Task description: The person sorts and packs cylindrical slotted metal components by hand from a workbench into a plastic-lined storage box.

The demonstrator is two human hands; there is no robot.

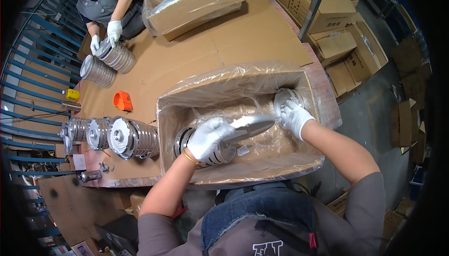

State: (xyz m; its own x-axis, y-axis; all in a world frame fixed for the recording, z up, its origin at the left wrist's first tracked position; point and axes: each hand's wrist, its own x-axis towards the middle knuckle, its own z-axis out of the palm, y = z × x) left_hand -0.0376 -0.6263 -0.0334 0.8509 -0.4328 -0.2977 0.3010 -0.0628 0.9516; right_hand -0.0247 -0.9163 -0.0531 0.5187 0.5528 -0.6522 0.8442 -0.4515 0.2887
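My left hand (210, 137), in a white glove, grips a flat round metal disc (256, 129), held tilted above the inside of a plastic-lined cardboard box (194, 91). Under that hand, at the box's left end, lies a stack of round metal parts (225, 156), partly covered by hand and wrist. At the right end, my gloved right hand (295, 118) has its fingers closed against a silver metal wheel-like part (282, 98). How far the fingers reach round it is hidden. Clear plastic film lines the box between the two stacks.
Rows of round metal parts (133, 138) lie left of the box. Beyond are an orange tool-like object (122, 100), a yellow tape measure (72, 94) and another lined box (196, 8). A co-worker's gloved hands (114, 32) touch stacked parts (117, 58). Cartons (322, 10) stand at right.
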